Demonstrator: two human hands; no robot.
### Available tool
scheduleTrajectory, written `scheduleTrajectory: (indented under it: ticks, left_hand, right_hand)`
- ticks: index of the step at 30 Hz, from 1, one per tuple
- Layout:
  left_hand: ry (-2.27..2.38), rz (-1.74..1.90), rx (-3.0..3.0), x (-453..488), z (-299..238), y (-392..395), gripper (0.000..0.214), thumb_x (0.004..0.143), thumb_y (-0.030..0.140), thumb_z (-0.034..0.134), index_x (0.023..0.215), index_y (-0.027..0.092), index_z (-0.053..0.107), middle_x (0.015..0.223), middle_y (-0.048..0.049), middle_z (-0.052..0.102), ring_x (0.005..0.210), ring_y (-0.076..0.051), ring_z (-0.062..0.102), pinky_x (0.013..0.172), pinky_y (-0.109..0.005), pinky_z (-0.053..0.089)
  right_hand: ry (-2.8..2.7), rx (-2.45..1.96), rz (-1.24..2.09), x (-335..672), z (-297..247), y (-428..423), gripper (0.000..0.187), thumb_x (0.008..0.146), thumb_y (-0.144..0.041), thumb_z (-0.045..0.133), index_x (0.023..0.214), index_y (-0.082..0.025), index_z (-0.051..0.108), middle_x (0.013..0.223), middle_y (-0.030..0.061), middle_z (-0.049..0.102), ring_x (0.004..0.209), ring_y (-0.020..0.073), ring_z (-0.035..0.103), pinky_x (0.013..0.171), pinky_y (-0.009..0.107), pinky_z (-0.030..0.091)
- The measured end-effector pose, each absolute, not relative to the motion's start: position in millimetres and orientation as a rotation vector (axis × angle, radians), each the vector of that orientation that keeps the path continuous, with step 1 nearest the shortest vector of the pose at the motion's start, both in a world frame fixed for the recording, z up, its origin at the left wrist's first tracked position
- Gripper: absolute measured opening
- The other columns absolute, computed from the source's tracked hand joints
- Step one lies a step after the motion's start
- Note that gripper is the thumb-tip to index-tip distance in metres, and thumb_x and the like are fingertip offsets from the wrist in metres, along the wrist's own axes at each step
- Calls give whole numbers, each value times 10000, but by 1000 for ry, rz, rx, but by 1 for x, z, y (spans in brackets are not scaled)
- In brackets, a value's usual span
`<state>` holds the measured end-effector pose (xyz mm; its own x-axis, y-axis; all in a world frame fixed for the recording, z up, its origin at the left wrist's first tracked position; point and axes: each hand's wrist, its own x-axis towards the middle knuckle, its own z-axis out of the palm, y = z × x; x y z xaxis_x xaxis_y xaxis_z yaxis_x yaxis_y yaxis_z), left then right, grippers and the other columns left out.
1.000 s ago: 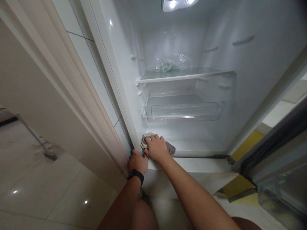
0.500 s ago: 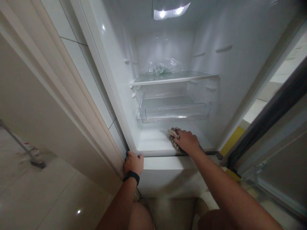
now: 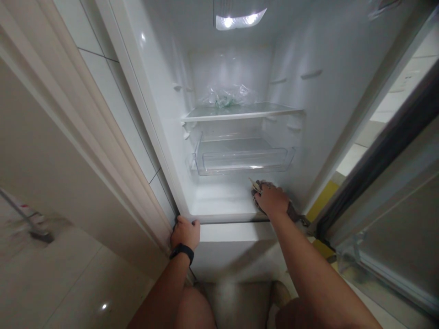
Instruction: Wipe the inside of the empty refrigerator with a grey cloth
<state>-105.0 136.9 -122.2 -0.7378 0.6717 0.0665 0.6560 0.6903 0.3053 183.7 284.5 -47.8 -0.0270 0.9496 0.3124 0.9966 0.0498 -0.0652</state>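
I look into an open, lit fridge [image 3: 308, 119]. My right hand [image 3: 272, 201] presses a crumpled grey and beige cloth [image 3: 258, 186] flat onto the fridge floor [image 3: 219, 201], near the right front corner. Its fingers are curled over the cloth. My left hand [image 3: 185, 232], with a black watch on the wrist, grips the fridge's lower left front edge. A clear plastic drawer [image 3: 240, 157] hangs just above the floor, behind my right hand. Above it is a glass shelf [image 3: 240, 112] with a clear plastic bag [image 3: 224, 96] of something green on it.
The fridge door [image 3: 387, 205] stands open at the right, with a dark seal along its edge. A door frame [image 3: 89, 137] and tiled wall stand close on the left. A mop [image 3: 30, 224] lies on the glossy floor tiles far left. My knees are below.
My right hand has slid the cloth across the fridge floor from the left front corner to the right side. The left hand keeps its grip on the left edge.
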Motion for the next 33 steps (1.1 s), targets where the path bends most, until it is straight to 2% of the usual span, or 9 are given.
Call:
scheduleTrajectory:
  ticks: [8, 14, 20, 24, 33]
  left_hand:
    - [2854, 488, 1108, -104, -121, 137, 436, 921, 480, 463, 1189, 135, 471, 1023, -198, 759, 982, -360, 747, 753, -420, 539]
    - [2873, 486, 1115, -105, -123, 137, 434, 926, 473, 468, 1196, 132, 470, 1008, -201, 758, 1018, -353, 744, 782, -406, 537]
    - [2865, 472, 1114, -105, -122, 137, 399, 927, 461, 485, 1179, 153, 469, 1008, -194, 760, 989, -342, 748, 769, -395, 526]
    - [2843, 468, 1108, -106, -120, 136, 379, 929, 471, 502, 1158, 171, 477, 1031, -183, 761, 970, -332, 751, 759, -386, 525]
    - [2825, 466, 1105, -104, -117, 135, 452, 957, 537, 461, 1196, 153, 469, 1057, -200, 758, 1013, -347, 746, 786, -405, 539]
  right_hand:
    - [-2221, -1715, -153, 107, -44, 260, 448, 951, -439, 516, 1335, -223, 597, 1275, 177, 672, 1157, 336, 586, 931, 456, 441]
    - [-2323, -1511, -81, 45, -47, 241, 399, 922, -440, 554, 1236, -206, 632, 1205, 175, 688, 1146, 335, 570, 923, 455, 408]
    - [-2385, -1314, -40, -2, -51, 219, 390, 918, -443, 555, 1228, -217, 624, 1183, 153, 690, 1147, 335, 559, 925, 458, 401]
    - [-2402, -1275, -11, -15, -51, 207, 338, 921, -416, 544, 1175, -214, 637, 1189, 148, 687, 1157, 332, 549, 935, 460, 401]
    - [-2469, -1224, 22, -2, -46, 206, 364, 926, -450, 550, 1201, -227, 635, 1222, 139, 688, 1183, 331, 556, 952, 470, 426]
